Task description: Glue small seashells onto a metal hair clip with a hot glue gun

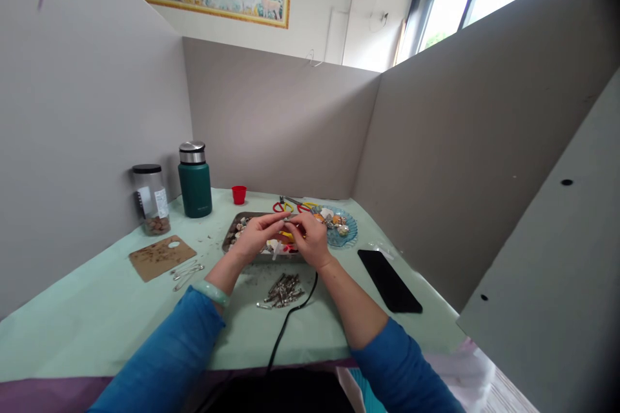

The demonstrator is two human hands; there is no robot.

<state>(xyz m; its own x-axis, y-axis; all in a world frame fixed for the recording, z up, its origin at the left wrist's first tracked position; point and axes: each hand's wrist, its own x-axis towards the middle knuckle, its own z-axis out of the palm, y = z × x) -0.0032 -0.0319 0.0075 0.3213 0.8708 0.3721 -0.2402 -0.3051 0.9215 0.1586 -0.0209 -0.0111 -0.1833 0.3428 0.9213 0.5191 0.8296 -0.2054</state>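
Observation:
Over a metal tray (231,240) of small mixed pieces, my left hand (256,235) and my right hand (311,239) meet at the fingertips. Both are closed in a pinch around something tiny and dark that I cannot make out. A pale green bangle circles my left wrist. Just in front of the tray lies a pile of small silvery metal pieces (285,290), too small to name surely. Behind my right hand, a blue glass plate (352,237) bears several small ornaments in white, orange and gold.
Scissors (279,208) with coloured handles lie behind the tray, near a red cup (239,195). To the left stand a green flask (195,187) and a clear jar (154,203); brown card (157,259) and large safety pins (186,273) lie nearer. A black phone (390,281) lies right; a black cord (289,316) crosses the front.

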